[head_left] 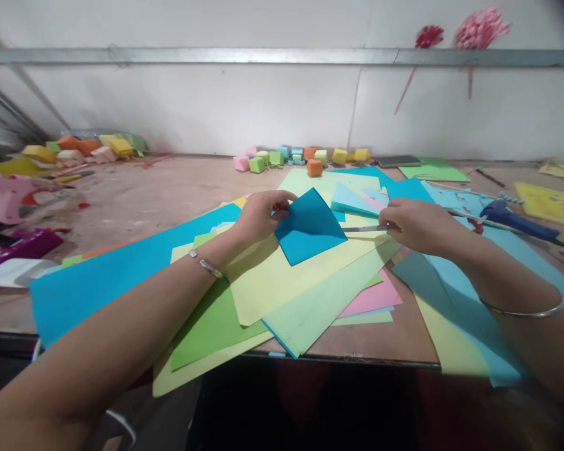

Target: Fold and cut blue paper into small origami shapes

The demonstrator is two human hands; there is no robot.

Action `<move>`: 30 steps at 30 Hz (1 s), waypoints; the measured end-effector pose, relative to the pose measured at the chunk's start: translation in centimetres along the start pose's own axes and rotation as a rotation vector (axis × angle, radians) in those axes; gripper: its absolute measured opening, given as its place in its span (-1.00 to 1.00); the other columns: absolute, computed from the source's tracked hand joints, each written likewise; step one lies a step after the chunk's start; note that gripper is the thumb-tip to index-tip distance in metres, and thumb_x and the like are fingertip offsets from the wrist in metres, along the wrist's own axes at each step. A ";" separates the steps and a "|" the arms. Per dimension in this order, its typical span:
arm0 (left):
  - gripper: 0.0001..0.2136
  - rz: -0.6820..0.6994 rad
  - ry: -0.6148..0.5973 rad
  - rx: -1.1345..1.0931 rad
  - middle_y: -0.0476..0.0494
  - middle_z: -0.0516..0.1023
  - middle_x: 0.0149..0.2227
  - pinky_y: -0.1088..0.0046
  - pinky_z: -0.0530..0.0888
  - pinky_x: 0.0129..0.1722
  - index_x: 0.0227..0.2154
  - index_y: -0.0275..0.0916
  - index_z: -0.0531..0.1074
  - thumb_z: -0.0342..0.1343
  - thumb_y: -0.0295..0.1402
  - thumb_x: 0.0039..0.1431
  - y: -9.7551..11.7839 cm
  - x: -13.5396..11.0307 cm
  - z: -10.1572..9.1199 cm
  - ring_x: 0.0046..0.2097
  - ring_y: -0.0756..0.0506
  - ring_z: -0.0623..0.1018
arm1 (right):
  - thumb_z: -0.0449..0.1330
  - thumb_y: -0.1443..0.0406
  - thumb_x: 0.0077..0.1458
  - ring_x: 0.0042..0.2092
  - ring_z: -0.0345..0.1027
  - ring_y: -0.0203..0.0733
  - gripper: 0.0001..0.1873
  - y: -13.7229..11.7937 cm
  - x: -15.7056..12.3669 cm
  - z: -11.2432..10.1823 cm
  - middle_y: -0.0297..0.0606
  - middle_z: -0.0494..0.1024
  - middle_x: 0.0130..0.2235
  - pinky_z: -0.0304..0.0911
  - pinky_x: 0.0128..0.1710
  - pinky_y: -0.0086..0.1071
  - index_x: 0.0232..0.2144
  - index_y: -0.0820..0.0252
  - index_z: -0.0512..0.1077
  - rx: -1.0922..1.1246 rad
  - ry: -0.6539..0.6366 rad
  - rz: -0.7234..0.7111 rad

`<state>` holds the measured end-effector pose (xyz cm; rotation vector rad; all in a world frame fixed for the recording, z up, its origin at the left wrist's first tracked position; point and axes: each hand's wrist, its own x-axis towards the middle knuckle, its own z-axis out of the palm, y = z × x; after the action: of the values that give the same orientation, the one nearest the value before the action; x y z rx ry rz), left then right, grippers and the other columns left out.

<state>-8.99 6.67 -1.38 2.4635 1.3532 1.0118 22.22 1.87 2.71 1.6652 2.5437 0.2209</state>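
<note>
From where I stand, the left hand (pixel 263 218) is pinching a blue square (pixel 309 227) by its left edge, thumb and curled fingers closed on the paper. The square sits just to the right of those fingertips, turned cornerwise and tilted over the papers, with a soft crease across its middle. The right hand (pixel 413 220) is closed round a thin dark blade (pixel 365 229), which points left and meets the square near its right corner; I can't tell whether the tip goes behind the paper or only touches its edge. So the square lies between the two hands, held by the left one alone.

Just past the blade is a pale blue wedge (pixel 350 202), close to the right fingers. Beneath it all, a yellow sheet (pixel 258 297) overlaps a pale green sheet (pixel 319 313), with a bright green sheet (pixel 202 341) nearer the left forearm and a pink sheet (pixel 376 297) poking out to the right. A long blue sheet (pixel 103 275) stretches away left over the brown surface (pixel 395 338).

Farther out, a blue glue gun (pixel 517 220) lies beyond the right wrist and a pink glue gun (pixel 12 197) is at far left. Small paper cubes (pixel 314 168) line the back, near the wall.
</note>
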 end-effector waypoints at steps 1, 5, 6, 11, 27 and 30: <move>-0.69 -0.005 -0.006 -0.001 -0.10 0.60 -0.32 0.32 0.51 -0.20 -0.16 -0.23 0.51 0.07 -0.50 0.00 0.0 0.0 0.0 -0.31 -0.10 0.56 | 0.00 0.43 0.09 -0.35 0.27 -0.18 -0.77 0.0 0.0 0.1 -0.11 0.45 -0.22 -0.03 -0.52 -0.36 -0.38 0.19 0.46 0.002 -0.008 -0.007; -0.68 -0.073 0.016 0.080 -0.11 0.58 -0.29 0.26 0.50 -0.15 -0.12 -0.21 0.44 0.12 -0.51 0.01 0.5 -0.1 0.3 -0.25 -0.13 0.55 | -0.01 0.43 0.10 -0.36 0.25 -0.21 -0.77 -0.4 0.2 0.5 -0.12 0.42 -0.24 -0.07 -0.53 -0.38 -0.40 0.19 0.44 0.011 -0.019 -0.064; -0.69 -0.093 0.067 0.145 -0.15 0.57 -0.25 0.22 0.49 -0.13 -0.13 -0.23 0.43 0.15 -0.50 0.01 0.7 -0.2 0.5 -0.21 -0.16 0.54 | -0.01 0.42 0.10 -0.36 0.25 -0.22 -0.77 -0.4 0.2 0.6 -0.12 0.42 -0.25 -0.07 -0.53 -0.38 -0.40 0.19 0.44 0.020 -0.017 -0.082; -0.85 0.082 0.074 0.304 -0.26 0.51 -0.13 0.19 0.45 -0.07 -0.29 -0.25 0.43 0.21 -0.46 0.03 2.5 -0.6 1.3 -0.06 -0.24 0.48 | -0.01 0.37 0.11 -0.37 0.26 -0.22 -0.76 -0.4 0.4 1.1 -0.13 0.42 -0.28 -0.01 -0.50 -0.38 -0.43 0.18 0.45 0.088 -0.002 -0.143; -0.48 0.220 -0.679 0.173 -0.01 -0.07 0.40 0.00 -0.17 0.32 0.34 0.03 -0.04 -0.21 -0.04 0.37 4.0 -1.7 0.7 0.40 -0.25 -0.08 | -0.12 0.40 0.15 -0.18 0.43 -0.13 -0.52 0.4 1.0 1.2 -0.11 0.57 -0.16 0.25 -0.29 -0.34 -0.03 0.18 0.51 0.265 0.033 -0.258; -0.51 0.247 -0.670 0.157 0.01 -0.06 0.40 -0.03 -0.21 0.31 0.33 0.07 -0.01 -0.20 -0.08 0.37 3.9 -1.7 0.7 0.40 -0.25 -0.08 | -0.12 0.40 0.12 -0.25 0.42 -0.15 -0.48 0.8 1.0 1.2 -0.12 0.58 -0.19 0.25 -0.34 -0.35 0.03 0.19 0.48 0.306 0.001 -0.282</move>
<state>-6.52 3.18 -1.05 2.7503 0.9467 0.0607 22.71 3.17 1.64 1.3572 2.8874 -0.1984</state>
